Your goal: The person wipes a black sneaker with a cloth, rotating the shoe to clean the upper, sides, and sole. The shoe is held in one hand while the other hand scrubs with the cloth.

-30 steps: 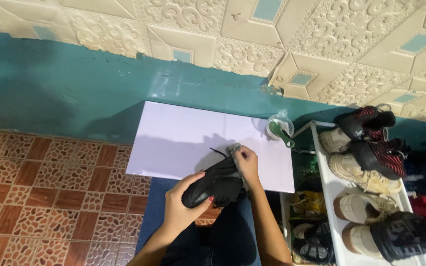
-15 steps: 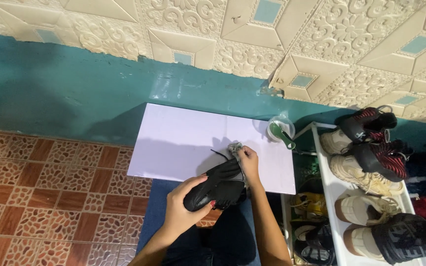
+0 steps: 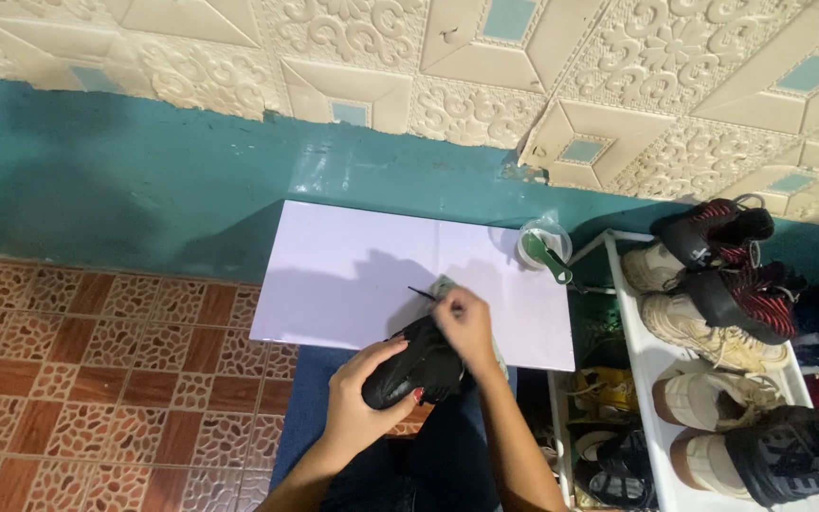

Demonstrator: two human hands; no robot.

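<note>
Over the white board (image 3: 353,275), keep the left hand (image 3: 357,403) tight around the black shoe (image 3: 414,365) while the right hand (image 3: 464,322), gripping a cloth (image 3: 444,284) at 12 o'clock, rubs gently.

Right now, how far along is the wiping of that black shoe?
Set up: the white rectangular sheet is laid out, with a small clear cup holding a green-handled tool at its corner. In hand: the left hand grips the black shoe while the right hand presses a pale cloth on it. What is left cannot be judged; the shoe's surface is too dark.
</note>
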